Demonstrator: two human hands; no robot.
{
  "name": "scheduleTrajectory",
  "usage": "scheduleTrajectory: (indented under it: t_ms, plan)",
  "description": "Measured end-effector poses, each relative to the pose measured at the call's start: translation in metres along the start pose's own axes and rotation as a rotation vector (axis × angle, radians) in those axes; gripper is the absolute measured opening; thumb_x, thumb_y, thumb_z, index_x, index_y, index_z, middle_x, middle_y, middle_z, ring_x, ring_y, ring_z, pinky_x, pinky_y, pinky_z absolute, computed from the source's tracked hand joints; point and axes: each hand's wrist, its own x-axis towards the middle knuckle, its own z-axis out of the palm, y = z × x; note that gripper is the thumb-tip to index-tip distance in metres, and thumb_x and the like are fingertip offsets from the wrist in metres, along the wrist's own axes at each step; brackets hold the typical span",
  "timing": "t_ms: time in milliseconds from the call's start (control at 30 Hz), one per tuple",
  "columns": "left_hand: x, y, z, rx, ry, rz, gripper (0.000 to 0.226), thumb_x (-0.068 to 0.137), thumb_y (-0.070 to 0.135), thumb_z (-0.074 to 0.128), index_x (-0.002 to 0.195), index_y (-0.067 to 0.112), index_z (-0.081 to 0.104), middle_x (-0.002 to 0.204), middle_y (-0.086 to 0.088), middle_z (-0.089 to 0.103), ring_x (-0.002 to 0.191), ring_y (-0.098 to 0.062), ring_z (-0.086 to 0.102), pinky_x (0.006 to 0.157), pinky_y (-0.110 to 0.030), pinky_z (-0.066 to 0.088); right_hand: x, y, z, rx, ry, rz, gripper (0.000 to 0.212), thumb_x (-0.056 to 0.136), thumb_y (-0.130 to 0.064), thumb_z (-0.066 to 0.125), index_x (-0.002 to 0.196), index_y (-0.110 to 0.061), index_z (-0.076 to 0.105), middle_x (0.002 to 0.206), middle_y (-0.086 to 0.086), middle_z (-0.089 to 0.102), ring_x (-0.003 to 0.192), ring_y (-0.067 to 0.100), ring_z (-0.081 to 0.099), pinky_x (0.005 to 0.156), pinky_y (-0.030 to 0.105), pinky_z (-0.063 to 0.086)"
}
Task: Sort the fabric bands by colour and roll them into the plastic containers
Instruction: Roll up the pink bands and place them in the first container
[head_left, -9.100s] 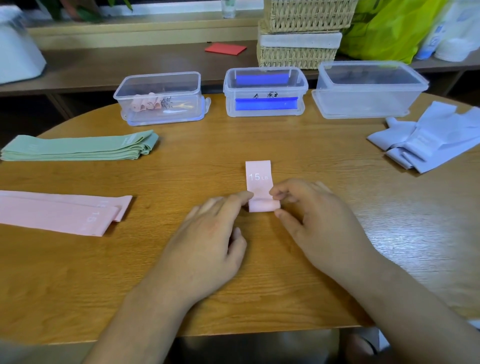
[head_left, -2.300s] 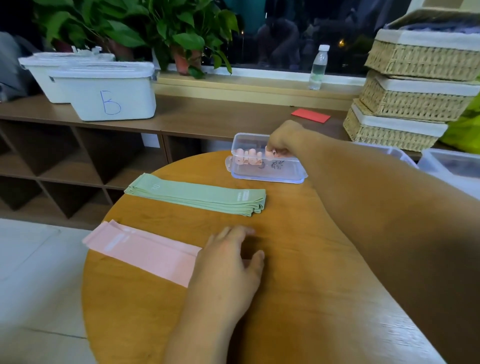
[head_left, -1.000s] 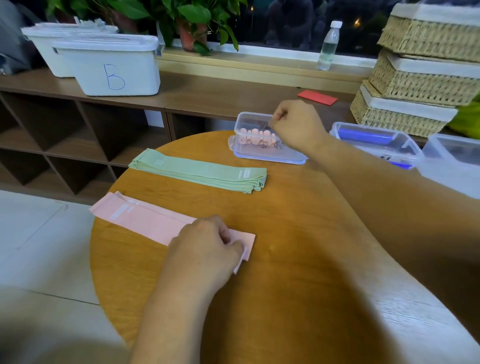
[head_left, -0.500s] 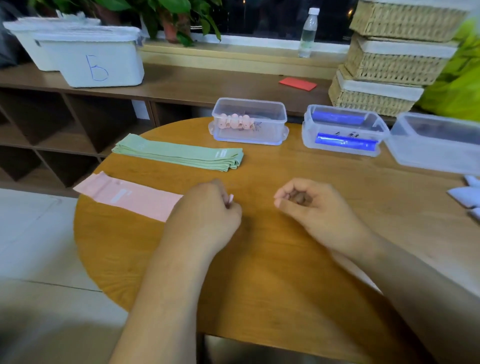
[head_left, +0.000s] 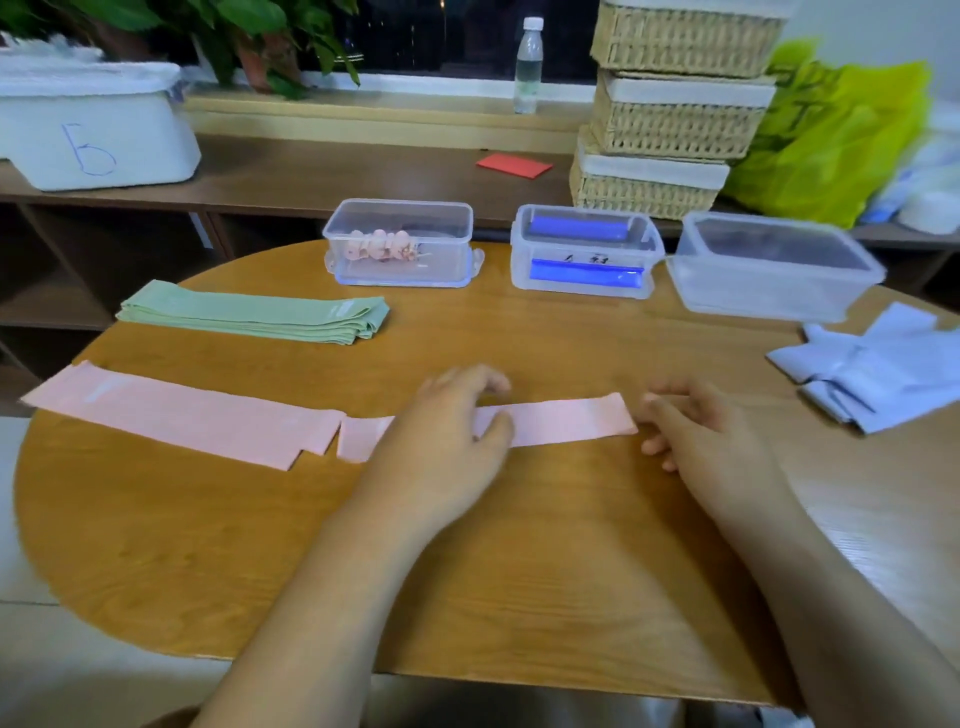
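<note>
We pressed our relaxed left hand (head_left: 447, 421) on a long pink fabric band (head_left: 561, 423); at 3 o'clock, our right hand (head_left: 696, 431) lay slack, empty.

Both forearms bare, entering from the bottom edge and reaching forward over the tabletop (head_left: 545, 561). Left hand (head_left: 447, 426): palm down, fingers relaxed and slightly bent, thumb out to the right, resting on a flat pink fabric band (head_left: 566, 422). Right hand (head_left: 698, 431): palm down, fingers loosely curled, fingertips (head_left: 652, 402) pointing left, holding nothing. Hands near, apart.
</note>
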Motion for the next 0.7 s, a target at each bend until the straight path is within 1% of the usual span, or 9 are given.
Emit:
scheduleTrajectory:
  t_ms: [67, 100, 200, 300, 367, 433, 500, 567, 700]
  plan:
    - [0.001, -0.016, -0.012, 0.248, 0.052, -0.071, 0.028, 0.099, 0.036, 0.059, 0.127, 0.037, 0.061, 0.132, 0.017, 0.059, 0.126, -0.013, 0.050, 0.108, -0.041, 0.047, 0.001, 0.003, 0.002, -0.115, -0.025, -0.034, 0.019, 0.097, -0.041, 0.070, 0.115, -0.040, 0.065, 0.090, -0.021, 0.073, 0.077, 0.006, 0.070, 0.074, 0.035, 0.054]
    - [0.001, -0.022, -0.018, 0.339, 0.069, -0.117, 0.030, 0.099, 0.037, 0.058, 0.129, 0.036, 0.060, 0.135, 0.014, 0.058, 0.128, -0.016, 0.049, 0.109, -0.042, 0.045, 0.000, 0.004, 0.003, -0.162, -0.027, -0.051, 0.023, 0.096, -0.039, 0.072, 0.116, -0.041, 0.063, 0.090, -0.024, 0.071, 0.080, 0.003, 0.068, 0.075, 0.034, 0.052]
    - [-0.001, -0.031, -0.028, 0.406, 0.069, -0.239, 0.033, 0.100, 0.038, 0.056, 0.133, 0.033, 0.060, 0.137, 0.009, 0.057, 0.129, -0.019, 0.047, 0.110, -0.044, 0.043, 0.000, 0.000, 0.007, -0.226, -0.034, -0.082, 0.027, 0.094, -0.027, 0.073, 0.115, -0.041, 0.062, 0.090, -0.023, 0.068, 0.082, -0.002, 0.064, 0.072, 0.027, 0.045]
    - [-0.004, -0.032, -0.029, 0.436, 0.090, -0.221, 0.027, 0.099, 0.040, 0.057, 0.124, 0.035, 0.063, 0.123, 0.012, 0.060, 0.119, -0.016, 0.051, 0.102, -0.043, 0.048, 0.017, -0.007, 0.010, -0.209, -0.047, -0.081, 0.029, 0.092, -0.020, 0.071, 0.112, -0.040, 0.063, 0.092, -0.022, 0.070, 0.078, 0.002, 0.067, 0.069, 0.032, 0.050]
    - [-0.005, -0.028, -0.028, 0.407, 0.102, -0.191, 0.013, 0.097, 0.040, 0.058, 0.109, 0.037, 0.065, 0.102, 0.019, 0.061, 0.103, -0.012, 0.056, 0.090, -0.041, 0.050, 0.039, -0.011, 0.015, -0.103, -0.033, -0.055, 0.029, 0.093, -0.015, 0.069, 0.110, -0.038, 0.065, 0.094, -0.015, 0.072, 0.073, 0.010, 0.073, 0.070, 0.039, 0.058]
    - [-0.005, -0.024, -0.025, 0.330, 0.075, -0.205, 0.007, 0.098, 0.042, 0.060, 0.098, 0.038, 0.065, 0.084, 0.018, 0.066, 0.087, -0.008, 0.062, 0.077, -0.036, 0.049, 0.066, -0.014, 0.024, -0.042, -0.016, -0.055, 0.028, 0.094, -0.013, 0.069, 0.111, -0.035, 0.067, 0.098, -0.009, 0.073, 0.071, 0.012, 0.075, 0.075, 0.040, 0.063]
    - [-0.005, -0.021, -0.022, 0.210, 0.022, -0.199, 0.006, 0.097, 0.045, 0.062, 0.097, 0.041, 0.067, 0.080, 0.020, 0.070, 0.079, -0.004, 0.064, 0.069, -0.032, 0.049, 0.091, -0.017, 0.037, 0.020, -0.007, -0.057, 0.025, 0.095, -0.010, 0.070, 0.109, -0.030, 0.068, 0.102, -0.003, 0.075, 0.074, 0.013, 0.076, 0.079, 0.037, 0.064]
    - [-0.007, -0.015, -0.018, 0.067, -0.067, -0.146, 0.004, 0.098, 0.043, 0.065, 0.101, 0.044, 0.068, 0.084, 0.024, 0.072, 0.078, 0.000, 0.065, 0.072, -0.029, 0.051, 0.110, -0.020, 0.048, 0.088, 0.003, -0.063, 0.024, 0.095, -0.008, 0.072, 0.110, -0.026, 0.069, 0.106, 0.000, 0.076, 0.078, 0.013, 0.077, 0.081, 0.034, 0.064]
    - [-0.012, -0.008, -0.012, -0.048, -0.254, -0.006, 0.019, 0.100, 0.032, 0.068, 0.113, 0.045, 0.067, 0.099, 0.028, 0.072, 0.096, 0.003, 0.066, 0.089, -0.026, 0.053, 0.118, -0.022, 0.054, 0.103, 0.022, -0.093, 0.033, 0.095, -0.013, 0.077, 0.122, -0.031, 0.069, 0.116, -0.012, 0.072, 0.094, 0.007, 0.076, 0.093, 0.035, 0.063]
